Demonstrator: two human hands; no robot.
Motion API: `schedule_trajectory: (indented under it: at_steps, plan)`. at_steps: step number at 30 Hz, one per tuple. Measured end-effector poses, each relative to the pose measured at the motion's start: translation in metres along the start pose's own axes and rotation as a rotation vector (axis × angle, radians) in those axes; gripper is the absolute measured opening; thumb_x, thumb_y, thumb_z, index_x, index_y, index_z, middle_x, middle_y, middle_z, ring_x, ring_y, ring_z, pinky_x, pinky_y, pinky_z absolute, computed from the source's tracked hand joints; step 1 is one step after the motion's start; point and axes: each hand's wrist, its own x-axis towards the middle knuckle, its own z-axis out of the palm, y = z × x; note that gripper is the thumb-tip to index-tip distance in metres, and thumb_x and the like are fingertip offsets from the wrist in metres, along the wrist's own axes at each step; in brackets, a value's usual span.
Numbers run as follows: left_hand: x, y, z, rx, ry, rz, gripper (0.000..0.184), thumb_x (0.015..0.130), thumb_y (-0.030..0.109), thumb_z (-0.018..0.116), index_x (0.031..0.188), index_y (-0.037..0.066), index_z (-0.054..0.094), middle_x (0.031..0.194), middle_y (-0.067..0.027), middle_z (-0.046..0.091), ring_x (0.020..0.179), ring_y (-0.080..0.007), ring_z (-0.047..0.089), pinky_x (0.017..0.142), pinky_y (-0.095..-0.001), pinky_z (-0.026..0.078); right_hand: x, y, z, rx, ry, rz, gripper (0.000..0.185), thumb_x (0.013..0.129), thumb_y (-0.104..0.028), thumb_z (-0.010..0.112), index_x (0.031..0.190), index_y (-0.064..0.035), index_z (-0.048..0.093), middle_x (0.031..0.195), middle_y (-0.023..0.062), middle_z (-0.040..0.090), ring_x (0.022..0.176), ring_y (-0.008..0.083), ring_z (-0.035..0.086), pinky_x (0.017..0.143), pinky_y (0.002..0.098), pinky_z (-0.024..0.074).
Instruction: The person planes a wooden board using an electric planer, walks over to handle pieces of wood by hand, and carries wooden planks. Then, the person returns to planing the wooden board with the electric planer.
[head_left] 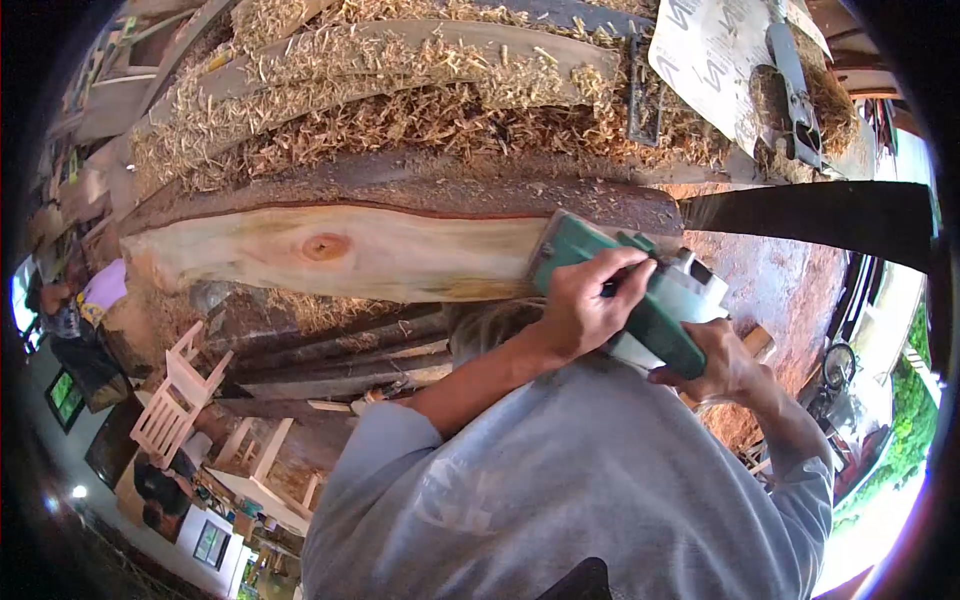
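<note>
A green and white electric planer (578,247) rests on the right end of a pale wooden board (440,250). The board has a dark knot (326,246) left of its middle and a brown, bark-like far edge. My left hand (592,305) is closed over the planer's front part, thumb and fingers bent around its grip. Farther right and nearer my body, my right hand (722,362) wraps the green rear handle (672,345). The planer's underside is hidden against the wood.
Wood shavings (400,125) lie thick behind the board, around long planks (440,40). A printed white sheet (715,65) lies at the far right. A dark beam (820,217) juts in from the right. Left stand a wooden chair (178,395) and other people (160,490).
</note>
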Motion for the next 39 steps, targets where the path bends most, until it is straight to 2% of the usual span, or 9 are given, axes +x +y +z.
schedule_trajectory:
  at_steps: [4,5,10,26,30,31,36,38,39]
  plan:
    - [0.004,0.003,-0.055,-0.024,0.062,-0.075,0.017,0.085,0.005,0.077,0.099,0.001,0.069,0.083,-0.0092,0.073,0.075,-0.0114,0.070,0.065,-0.0264,0.056,0.035,-0.058,0.008,-0.006,-0.098,0.004,0.035,0.073,-0.025,0.083,0.089,-0.0002,0.064,0.071,0.0177,0.066,0.064,0.0334,0.068,0.062,0.0422,0.0529]
    - [0.005,-0.001,-0.064,-0.033,0.114,-0.042,0.016,0.084,0.007,0.078,0.097,0.003,0.069,0.076,-0.0103,0.071,0.066,-0.0143,0.071,0.058,-0.0279,0.055,0.042,-0.064,0.014,0.026,-0.097,-0.013,0.036,0.073,-0.025,0.083,0.090,-0.0004,0.064,0.071,0.0184,0.066,0.065,0.0345,0.068,0.063,0.0427,0.0534]
    - [0.011,-0.003,-0.131,-0.085,0.076,-0.090,0.016,0.084,0.006,0.078,0.096,0.002,0.069,0.078,-0.0104,0.072,0.067,-0.0143,0.071,0.060,-0.0268,0.056,0.076,-0.109,0.040,-0.018,-0.137,0.048,0.036,0.074,-0.025,0.083,0.090,0.0000,0.063,0.073,0.0183,0.067,0.067,0.0344,0.069,0.064,0.0429,0.0539]
    - [0.041,-0.008,-0.368,-0.076,0.196,-0.177,0.013,0.087,0.006,0.075,0.098,0.001,0.070,0.082,-0.0068,0.073,0.074,-0.0087,0.069,0.066,-0.0242,0.055,0.213,-0.294,0.145,0.062,-0.178,0.057,0.042,0.076,-0.029,0.084,0.096,0.0023,0.065,0.077,0.0187,0.070,0.070,0.0292,0.072,0.064,0.0397,0.0561]
    - [0.051,-0.019,-0.436,-0.173,0.215,-0.261,0.010,0.090,0.008,0.072,0.097,0.001,0.070,0.075,-0.0018,0.068,0.065,-0.0058,0.063,0.057,-0.0233,0.050,0.253,-0.349,0.172,0.000,-0.167,0.061,0.043,0.077,-0.029,0.085,0.098,0.0037,0.065,0.078,0.0183,0.071,0.072,0.0241,0.072,0.065,0.0374,0.0555]
    - [0.056,-0.018,-0.455,-0.176,0.271,-0.179,0.010,0.091,0.009,0.072,0.097,0.002,0.070,0.073,-0.0003,0.065,0.061,-0.0040,0.057,0.055,-0.0225,0.048,0.263,-0.362,0.180,-0.025,-0.180,0.043,0.043,0.077,-0.029,0.085,0.098,0.0037,0.065,0.078,0.0183,0.071,0.072,0.0241,0.072,0.065,0.0374,0.0555]
    - [0.028,-0.035,-0.546,-0.216,0.655,0.037,0.027,0.094,0.007,0.066,0.119,-0.002,0.059,0.100,-0.0029,0.065,0.087,-0.0084,0.061,0.077,-0.0239,0.050,0.326,-0.435,0.219,0.058,-0.148,-0.005,0.043,0.082,-0.030,0.082,0.103,0.0040,0.066,0.080,0.0124,0.071,0.074,0.0166,0.068,0.067,0.0340,0.0532]
    - [-0.004,-0.036,-0.575,-0.199,1.049,0.032,0.028,0.096,0.010,0.064,0.121,-0.002,0.058,0.108,-0.0054,0.063,0.093,-0.0105,0.060,0.083,-0.0256,0.049,0.351,-0.472,0.235,0.039,-0.188,-0.005,0.042,0.084,-0.033,0.079,0.105,0.0013,0.067,0.082,0.0105,0.071,0.074,0.0158,0.067,0.067,0.0331,0.0523]
    - [-0.024,-0.039,-0.590,-0.152,1.124,0.038,0.028,0.097,0.012,0.063,0.121,-0.001,0.058,0.107,-0.0057,0.063,0.094,-0.0110,0.060,0.083,-0.0260,0.050,0.365,-0.489,0.242,-0.048,-0.178,-0.066,0.039,0.085,-0.035,0.077,0.099,0.0007,0.067,0.073,0.0071,0.066,0.063,0.0131,0.060,0.059,0.0315,0.0474]
